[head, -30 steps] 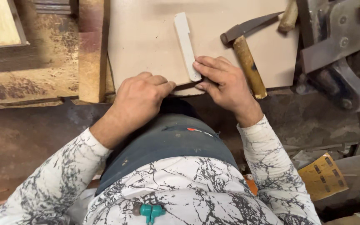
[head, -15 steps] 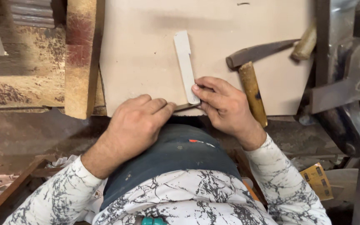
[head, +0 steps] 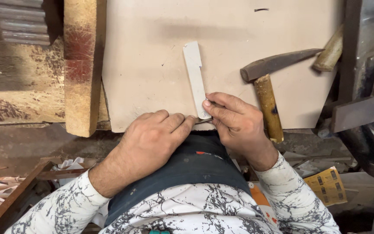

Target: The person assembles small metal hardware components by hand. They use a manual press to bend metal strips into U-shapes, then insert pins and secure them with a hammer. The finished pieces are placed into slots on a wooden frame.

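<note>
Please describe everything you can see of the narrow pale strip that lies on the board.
The narrow pale grey strip looks flat, stiff and matt, with a small notch on its upper right edge. It lies lengthwise on the beige board, tilted slightly. The right hand pinches its near, rounded end; the left hand meets that end with its fingertips.

light: even, soft, med-bright | shadows: faint band across pale board [head: 161, 56] above white strip [head: 194, 78], dark gap left of board | glare: none | focus: sharp on board, hammer [head: 267, 82] crisp | edges: right of board dim, slight softness
</note>
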